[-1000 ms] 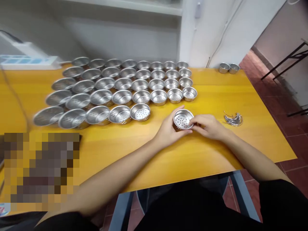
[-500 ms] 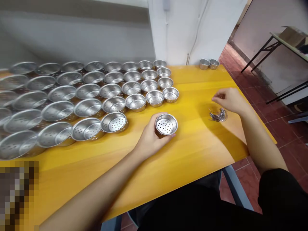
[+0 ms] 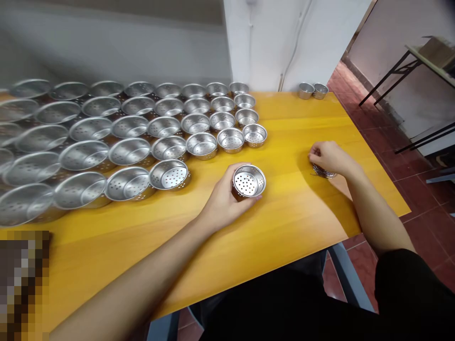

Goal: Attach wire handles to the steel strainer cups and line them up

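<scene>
My left hand [image 3: 224, 199] is wrapped round the side of a small round perforated metal cup [image 3: 249, 181], its mouth facing up and its holed bottom showing. The cup is at the middle of the yellow table. To the right, my right hand [image 3: 330, 157] is over a small pile of curved metal wires [image 3: 324, 174]. Its fingertips are bent together at the pile's far edge and partly cover it. Whether a wire is between them cannot be made out.
Rows of similar perforated metal cups [image 3: 168, 174] fill the left and back of the wooden table [image 3: 249, 246]. Two small metal cups [image 3: 306, 90] stand at the far right corner, near the wall. A side table with a cardboard box [image 3: 436, 52] is beyond, over red floor tiles.
My right hand has come down onto the wire pile, now covering part of it. My left hand keeps its hold on the cup. The view has shifted slightly.
</scene>
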The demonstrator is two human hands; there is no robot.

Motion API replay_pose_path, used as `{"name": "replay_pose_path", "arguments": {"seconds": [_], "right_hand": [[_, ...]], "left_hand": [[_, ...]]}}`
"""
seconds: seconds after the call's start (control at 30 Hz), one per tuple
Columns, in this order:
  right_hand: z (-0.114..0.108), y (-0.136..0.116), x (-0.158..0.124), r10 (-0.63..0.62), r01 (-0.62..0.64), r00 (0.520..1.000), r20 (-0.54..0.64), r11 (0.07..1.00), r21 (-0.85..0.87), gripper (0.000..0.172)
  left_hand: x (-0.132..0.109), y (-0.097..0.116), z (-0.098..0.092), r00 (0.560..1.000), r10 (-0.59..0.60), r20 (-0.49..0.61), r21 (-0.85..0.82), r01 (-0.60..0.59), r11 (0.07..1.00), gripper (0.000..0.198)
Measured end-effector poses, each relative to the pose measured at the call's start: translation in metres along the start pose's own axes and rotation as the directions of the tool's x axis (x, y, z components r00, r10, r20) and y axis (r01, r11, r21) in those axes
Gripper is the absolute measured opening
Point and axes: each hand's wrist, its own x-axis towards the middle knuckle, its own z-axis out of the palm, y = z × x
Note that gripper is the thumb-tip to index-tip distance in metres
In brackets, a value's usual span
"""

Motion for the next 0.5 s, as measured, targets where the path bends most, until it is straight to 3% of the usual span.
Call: {"name": "replay_pose_path", "arguments": {"seconds": [0.13, 0.2, 0.33, 0.4, 0.5], "right_hand": [[-0.014, 0.031, -0.001, 0.041, 0.023, 0.957, -0.289, 0.976, 0.218, 0.018], [-0.023, 0.045, -0.004, 0.032, 0.045, 0.939, -0.343, 0.976, 0.212, 0.026], [-0.029, 0.061, -0.011, -0.17, 0.184, 0.977, -0.129, 0.977, 0.111, 0.018], [-0.026, 0.063, -0.012, -0.277, 0.279, 0.96, -0.035, 0.959, 0.049, 0.018], [-0.017, 0.059, -0.01, -0.377, 0.376, 0.926, 0.006, 0.921, -0.101, 0.022]], "left_hand": [[0.0, -0.001, -0.001, 1.0, 0.002, 0.003, -0.001, -0.002, 1.0, 0.072], [0.0, -0.002, -0.001, 1.0, 0.008, 0.003, 0.0, -0.008, 1.0, 0.072], [0.0, -0.002, -0.001, 1.0, 0.002, 0.001, -0.009, -0.002, 1.0, 0.072], [0.0, -0.002, 0.0, 1.0, -0.001, -0.001, -0.015, 0.001, 1.0, 0.072], [0.001, -0.001, 0.0, 1.0, 0.001, -0.004, -0.015, -0.001, 1.0, 0.072]]}}
